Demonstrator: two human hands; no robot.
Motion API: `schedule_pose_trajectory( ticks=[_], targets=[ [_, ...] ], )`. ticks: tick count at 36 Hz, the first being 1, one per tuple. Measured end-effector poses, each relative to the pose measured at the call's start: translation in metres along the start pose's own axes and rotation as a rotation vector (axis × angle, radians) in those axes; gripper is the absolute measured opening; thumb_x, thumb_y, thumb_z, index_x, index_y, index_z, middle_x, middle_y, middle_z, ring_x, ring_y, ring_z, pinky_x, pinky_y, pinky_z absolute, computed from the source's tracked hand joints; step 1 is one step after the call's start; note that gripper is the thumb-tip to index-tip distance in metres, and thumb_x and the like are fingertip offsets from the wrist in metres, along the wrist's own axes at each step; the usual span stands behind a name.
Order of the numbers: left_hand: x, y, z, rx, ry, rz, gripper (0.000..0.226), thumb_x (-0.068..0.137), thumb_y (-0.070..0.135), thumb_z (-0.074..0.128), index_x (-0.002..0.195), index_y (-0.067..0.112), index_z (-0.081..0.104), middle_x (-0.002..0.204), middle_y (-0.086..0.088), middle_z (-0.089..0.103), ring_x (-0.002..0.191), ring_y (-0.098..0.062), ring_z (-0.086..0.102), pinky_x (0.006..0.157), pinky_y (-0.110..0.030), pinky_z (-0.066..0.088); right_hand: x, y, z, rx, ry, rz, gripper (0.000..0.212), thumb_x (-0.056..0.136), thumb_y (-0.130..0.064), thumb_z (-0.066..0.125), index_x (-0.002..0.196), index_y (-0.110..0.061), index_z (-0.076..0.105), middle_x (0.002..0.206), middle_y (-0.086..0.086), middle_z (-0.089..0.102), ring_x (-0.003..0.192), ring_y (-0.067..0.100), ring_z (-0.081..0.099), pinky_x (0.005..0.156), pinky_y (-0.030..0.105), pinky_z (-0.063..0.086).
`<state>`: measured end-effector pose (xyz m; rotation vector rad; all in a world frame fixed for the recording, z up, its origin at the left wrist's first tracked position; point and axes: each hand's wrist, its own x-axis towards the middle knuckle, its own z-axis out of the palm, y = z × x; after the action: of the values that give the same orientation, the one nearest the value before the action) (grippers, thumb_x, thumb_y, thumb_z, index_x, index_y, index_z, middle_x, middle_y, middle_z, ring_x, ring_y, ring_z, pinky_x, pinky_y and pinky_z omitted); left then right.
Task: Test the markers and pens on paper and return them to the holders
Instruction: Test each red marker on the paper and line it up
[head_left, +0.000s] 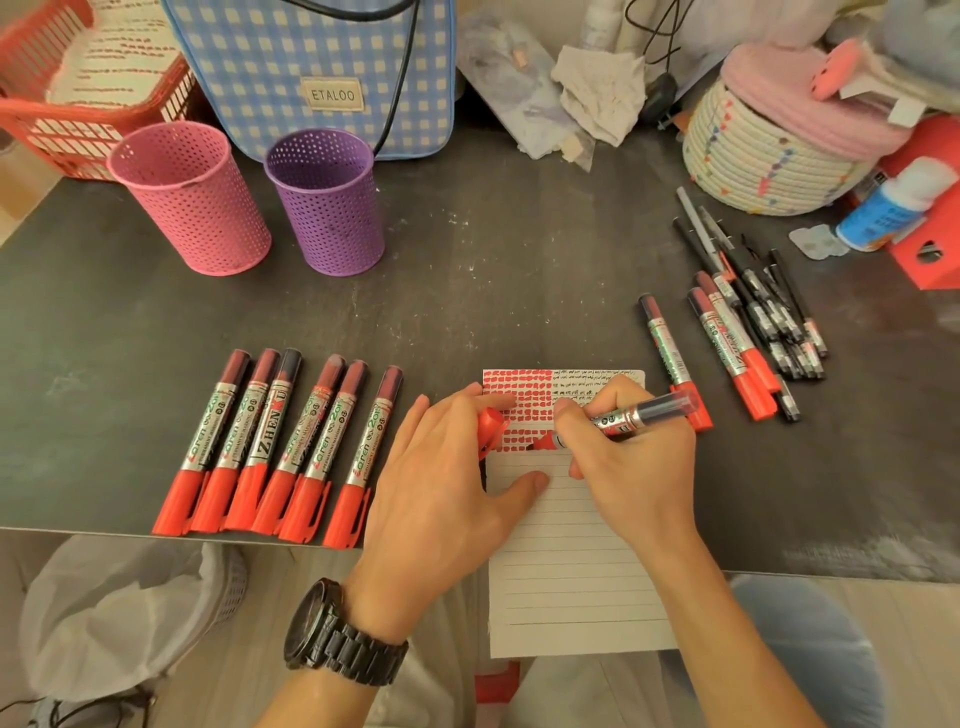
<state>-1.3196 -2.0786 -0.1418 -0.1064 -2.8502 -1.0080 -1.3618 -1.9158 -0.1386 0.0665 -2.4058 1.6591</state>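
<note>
Your white lined paper sheet overhangs the dark table's near edge. Your left hand rests on it, fingers curled round a red marker cap. Your right hand grips an uncapped red marker: tip on the paper, pointing left and toward you, barrel slanting away rightward. Far left stand a pink perforated holder and a purple perforated holder.

Sewn patch on the blue checked bag: "ETALOO". The third marker from the left in the row: "ZHENKU", lengthwise on its silver barrel. The neighbouring markers: script brand ending "aren", first letter uncertain, with small print "PERMANENT MARKING". Red lines on the sheet in the red basket: too blurred to read.
</note>
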Motion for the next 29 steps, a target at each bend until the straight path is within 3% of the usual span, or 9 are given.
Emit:
schedule_pose_trajectory(
  ticks=[4,8,14,29],
  targets=[
    [0.0002,0.0000,-0.0002,0.008,0.000,-0.002,0.068,0.080,0.060,0.072,0.137,0.031,0.048,0.136,0.020,0.052,0.137,0.006,0.033,0.119,-0.011,-0.002,0.0003,0.0006,-0.0002,-0.012,0.002,-0.002,0.031,0.086,-0.007,0.074,0.060,-0.015,0.058,0.045,-0.002,0.059,0.041,0.005,0.059,0.050,0.020,0.047],
    [-0.0002,-0.0004,0.0001,0.011,0.000,0.001,0.067,0.080,0.059,0.073,0.136,0.031,0.048,0.132,0.026,0.046,0.134,0.012,0.029,0.117,-0.009,-0.004,0.0003,0.0007,-0.0002,-0.014,0.005,0.001,0.030,0.085,-0.007,0.074,0.061,-0.016,0.059,0.046,-0.001,0.059,0.042,0.004,0.060,0.050,0.017,0.047],
    [0.0000,-0.0007,-0.0002,0.008,-0.005,0.000,0.067,0.081,0.059,0.071,0.137,0.030,0.048,0.136,0.023,0.050,0.139,0.006,0.033,0.119,-0.012,-0.001,0.0003,0.0002,-0.0002,-0.019,0.014,-0.008,0.034,0.086,-0.008,0.074,0.060,-0.021,0.057,0.045,-0.002,0.059,0.041,0.003,0.059,0.050,0.014,0.044],
    [-0.0004,-0.0004,-0.0002,0.000,0.000,0.003,0.067,0.081,0.059,0.072,0.137,0.030,0.048,0.137,0.020,0.052,0.138,0.006,0.033,0.119,-0.011,-0.002,0.0003,0.0014,-0.0005,-0.027,0.016,-0.019,0.031,0.085,-0.007,0.074,0.061,-0.017,0.058,0.047,-0.003,0.059,0.043,0.005,0.060,0.050,0.020,0.047]
  ],
)
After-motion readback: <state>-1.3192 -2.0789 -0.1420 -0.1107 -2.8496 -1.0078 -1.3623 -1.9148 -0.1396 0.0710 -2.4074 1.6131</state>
